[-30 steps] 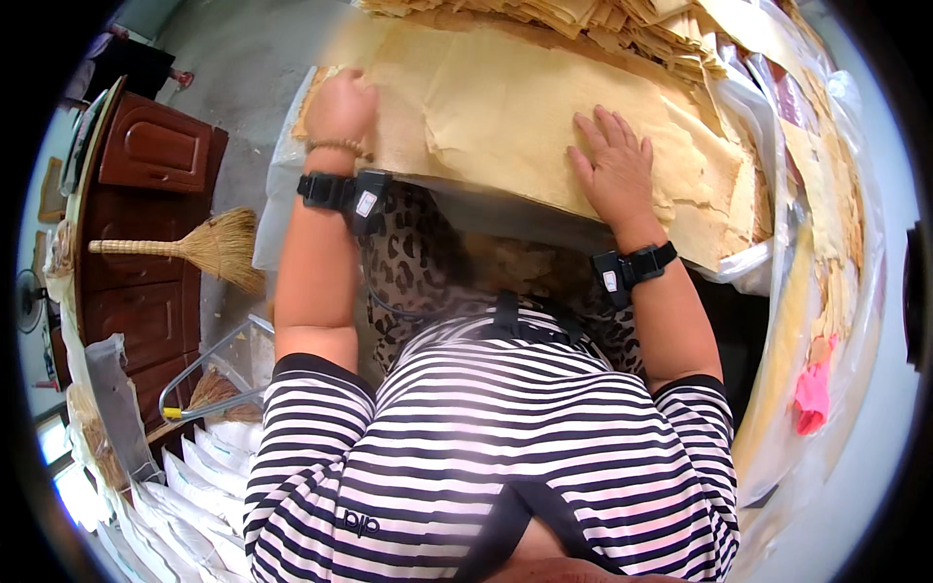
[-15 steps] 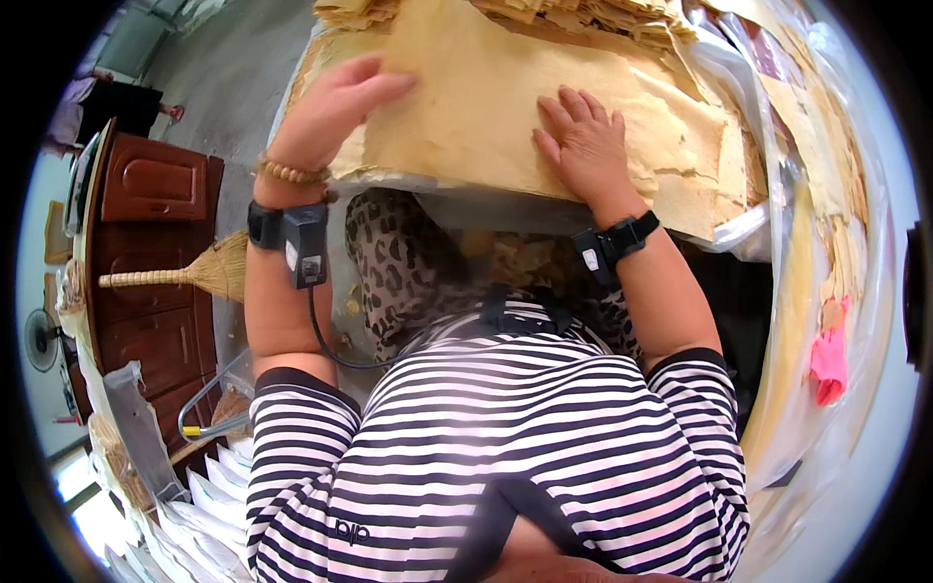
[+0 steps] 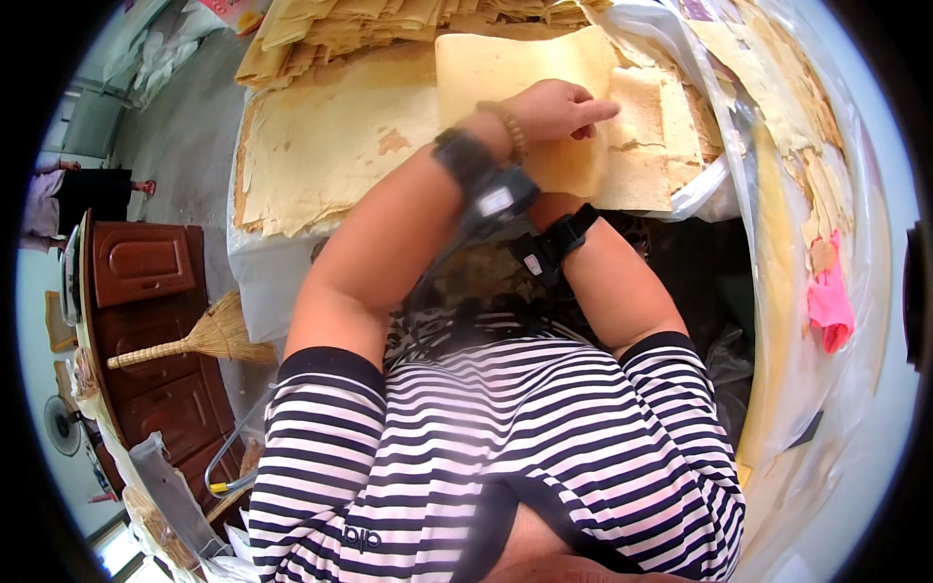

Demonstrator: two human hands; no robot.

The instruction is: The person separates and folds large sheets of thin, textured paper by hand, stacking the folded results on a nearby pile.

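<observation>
My left hand (image 3: 559, 109) has crossed to the right over a thin yellowish sheet (image 3: 525, 63). Its fingers are bent at the sheet's right edge and seem to pinch it, with one finger pointing past that edge. The sheet stands curved, folded over toward the right, above a broad stack of similar sheets (image 3: 321, 146). Under the sheet's near end lies my right hand; only its wrist (image 3: 556, 206) shows, and its fingers are hidden. Both wrists wear black strapped devices, and the left also has a beaded bracelet (image 3: 510, 131).
Piled sheets (image 3: 340, 29) lie along the far side. Clear plastic (image 3: 719, 107) and ragged sheets line the right, near a pink cloth (image 3: 829, 306). To the left are a straw broom (image 3: 209, 335), a brown cabinet (image 3: 146, 262) and a person (image 3: 87, 204) farther off.
My left hand has swung right, bringing the sheet over with it and uncovering the stack on the left. My right hand, flat on top before, is now hidden beneath the sheet.
</observation>
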